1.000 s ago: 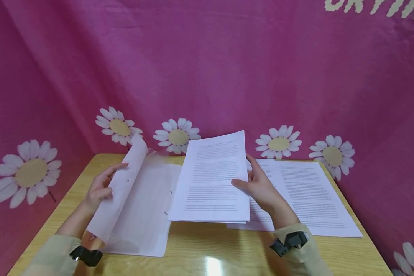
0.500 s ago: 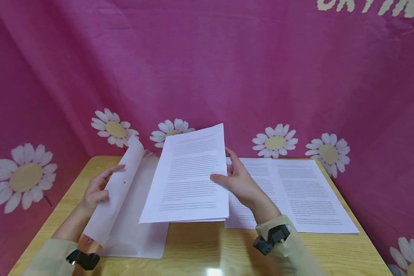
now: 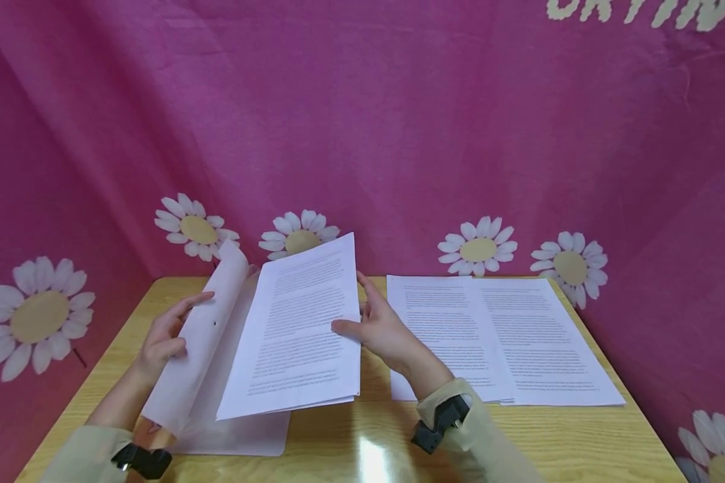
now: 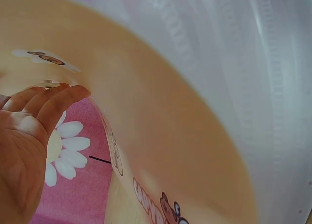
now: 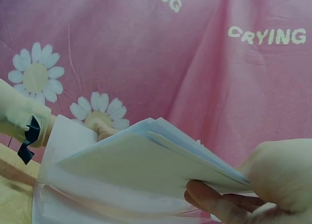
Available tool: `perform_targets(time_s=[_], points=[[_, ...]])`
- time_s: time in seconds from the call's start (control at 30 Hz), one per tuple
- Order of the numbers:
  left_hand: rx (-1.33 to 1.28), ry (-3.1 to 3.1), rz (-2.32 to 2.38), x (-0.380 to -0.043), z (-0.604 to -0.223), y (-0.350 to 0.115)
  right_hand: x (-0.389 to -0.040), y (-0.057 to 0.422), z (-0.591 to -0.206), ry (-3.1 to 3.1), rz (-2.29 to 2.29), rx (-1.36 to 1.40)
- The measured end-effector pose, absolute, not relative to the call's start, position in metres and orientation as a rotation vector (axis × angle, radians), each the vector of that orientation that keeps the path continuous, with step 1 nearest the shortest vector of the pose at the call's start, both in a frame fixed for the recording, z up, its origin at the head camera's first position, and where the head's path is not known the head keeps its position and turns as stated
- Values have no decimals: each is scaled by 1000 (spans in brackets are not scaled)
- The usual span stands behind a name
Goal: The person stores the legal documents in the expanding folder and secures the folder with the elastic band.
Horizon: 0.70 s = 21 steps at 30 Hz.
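At the left of the head view a white-lined folder (image 3: 248, 439) lies with its front cover (image 3: 196, 355) raised and curled. My left hand (image 3: 164, 339) holds that cover, its index finger and thumb showing over the edge. In the left wrist view the cover's outside (image 4: 161, 121) is tan with cartoon prints, with the left hand (image 4: 29, 131) against it. My right hand (image 3: 383, 332) grips a thin stack of printed paper (image 3: 299, 335) by its right edge, thumb on top and fingers underneath. The stack tilts above the folder, hiding much of its inside.
More printed sheets (image 3: 444, 335) lie on the right of the wooden table (image 3: 377, 436), beside another set of printed pages (image 3: 544, 349). A pink curtain (image 3: 362, 121) with daisies hangs behind the table and along its sides.
My right hand has carried the paper stack left, and the stack now tilts lower over the folder. The sheets on the right are more exposed. My left hand keeps the cover raised.
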<state>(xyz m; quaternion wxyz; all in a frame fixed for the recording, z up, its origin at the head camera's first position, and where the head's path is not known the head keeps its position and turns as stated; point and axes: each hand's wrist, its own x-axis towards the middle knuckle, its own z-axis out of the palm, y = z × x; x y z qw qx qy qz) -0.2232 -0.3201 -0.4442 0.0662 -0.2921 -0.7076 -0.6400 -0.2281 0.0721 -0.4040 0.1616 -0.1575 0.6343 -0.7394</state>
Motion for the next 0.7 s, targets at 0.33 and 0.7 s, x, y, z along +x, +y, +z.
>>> perform_targets(time_s=[0.33,0.7], points=[[-923,-2083,-1980,-223,-445,-319,-225,60,-411,1817,-2097,-466],[-928,-2117,-1986,-222,-446,-320,-221,59,-412,1814,-2085,-483]])
